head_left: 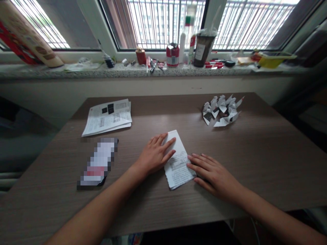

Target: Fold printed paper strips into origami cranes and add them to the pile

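A folded sheet of printed paper [178, 161] lies on the brown table in front of me, its lower left edge ragged. My left hand [156, 153] rests on the upper left part of the paper, fingers spread. On the paper's right edge lie the fingertips of my right hand [213, 172], its fingers stretched out and nothing gripped. Several pointed folded paper pieces [223, 109] stand in a ring at the back right. To the far left is a stack of printed sheets [108, 117].
Left of my arm lies a phone [98, 163] with a blurred screen. Behind the table [268, 149] runs a stone windowsill [102, 72] holding a red can [172, 54], a dark drink cup [203, 49], bottles, small tools and a yellow basket [272, 60].
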A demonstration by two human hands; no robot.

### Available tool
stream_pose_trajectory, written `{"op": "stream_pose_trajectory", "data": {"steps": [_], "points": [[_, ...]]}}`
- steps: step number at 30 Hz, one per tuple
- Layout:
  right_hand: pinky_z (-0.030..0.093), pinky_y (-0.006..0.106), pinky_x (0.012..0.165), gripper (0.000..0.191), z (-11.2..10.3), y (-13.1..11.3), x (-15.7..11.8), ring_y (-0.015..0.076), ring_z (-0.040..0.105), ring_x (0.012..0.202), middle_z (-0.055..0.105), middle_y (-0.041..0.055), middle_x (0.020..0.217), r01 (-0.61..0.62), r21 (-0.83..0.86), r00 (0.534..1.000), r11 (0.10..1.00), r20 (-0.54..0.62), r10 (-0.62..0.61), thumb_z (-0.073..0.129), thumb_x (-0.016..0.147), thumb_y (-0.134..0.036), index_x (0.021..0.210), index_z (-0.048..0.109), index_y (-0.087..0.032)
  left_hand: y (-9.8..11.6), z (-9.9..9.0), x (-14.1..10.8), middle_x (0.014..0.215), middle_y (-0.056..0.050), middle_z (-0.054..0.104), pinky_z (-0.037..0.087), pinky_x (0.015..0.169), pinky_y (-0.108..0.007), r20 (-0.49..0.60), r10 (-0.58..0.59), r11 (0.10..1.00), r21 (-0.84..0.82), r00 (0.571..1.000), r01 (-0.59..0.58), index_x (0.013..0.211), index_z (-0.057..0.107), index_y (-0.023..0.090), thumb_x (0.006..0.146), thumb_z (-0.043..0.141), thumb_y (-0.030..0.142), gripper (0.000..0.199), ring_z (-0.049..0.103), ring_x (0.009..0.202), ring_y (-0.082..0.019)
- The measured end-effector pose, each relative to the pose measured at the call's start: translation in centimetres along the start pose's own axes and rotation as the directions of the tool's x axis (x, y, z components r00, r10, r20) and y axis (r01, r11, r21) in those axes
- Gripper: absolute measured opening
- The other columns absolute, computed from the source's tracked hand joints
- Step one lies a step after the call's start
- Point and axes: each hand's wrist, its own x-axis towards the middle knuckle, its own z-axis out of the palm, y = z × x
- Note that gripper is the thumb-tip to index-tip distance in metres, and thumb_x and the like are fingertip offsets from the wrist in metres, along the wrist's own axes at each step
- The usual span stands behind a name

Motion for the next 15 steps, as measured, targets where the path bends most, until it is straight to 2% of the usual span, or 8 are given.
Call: {"op": "stream_pose_trajectory", "data": {"steps": [4,9,12,15], "points": [[0.040,0.056,0.122,0.051,-0.3,2.1,0.4,0.0274,0.042,0.151,0.044,0.0060,0.164,-0.017,-0.042,0.999,0.999,-0.048,0.015,0.058,0.103,-0.031,0.154,0.050,-0.029,-0.3,0.0,0.1,0.155,-0.014,0.047,0.034,0.120,-0.054,-0.025,-0.034,0.999,0.025,0.999,0.035,0.154,0.048,0.027,0.108,0.043,0.051,0.053,0.045,0.142,-0.034],[0.040,0.058,0.121,0.045,-0.6,4.3,1.1,0.0288,0.043,0.150,0.046,0.0077,0.163,-0.047,-0.086,0.996,0.995,-0.081,0.040,0.058,0.104,-0.034,0.148,0.056,-0.028,-0.6,-0.1,0.3,0.166,-0.013,0.035,0.026,0.126,-0.054,-0.024,0.006,1.000,-0.006,1.000,-0.007,0.155,0.046,0.022,0.108,0.045,0.048,0.053,0.035,0.151,-0.034],[0.040,0.058,0.121,0.044,-0.9,5.3,1.6,0.0298,0.044,0.150,0.047,0.0091,0.162,-0.060,-0.111,0.994,0.992,-0.096,0.049,0.057,0.104,-0.034,0.148,0.057,-0.028,-0.6,-0.4,0.4,0.169,-0.010,0.033,0.025,0.128,-0.050,0.011,0.118,0.991,-0.060,0.993,-0.117,0.157,0.042,0.024,0.110,0.043,0.046,0.053,0.031,0.155,-0.030],[0.041,0.058,0.120,0.044,-1.2,6.0,2.2,0.0305,0.044,0.149,0.049,0.0109,0.161,-0.065,-0.130,0.993,0.989,-0.104,0.052,0.057,0.104,-0.034,0.147,0.058,-0.026,-0.3,-0.7,0.4,0.168,-0.008,0.036,0.028,0.127,-0.046,0.052,0.254,0.963,-0.106,0.966,-0.248,0.159,0.040,0.027,0.110,0.042,0.049,0.054,0.032,0.155,-0.026]]}}
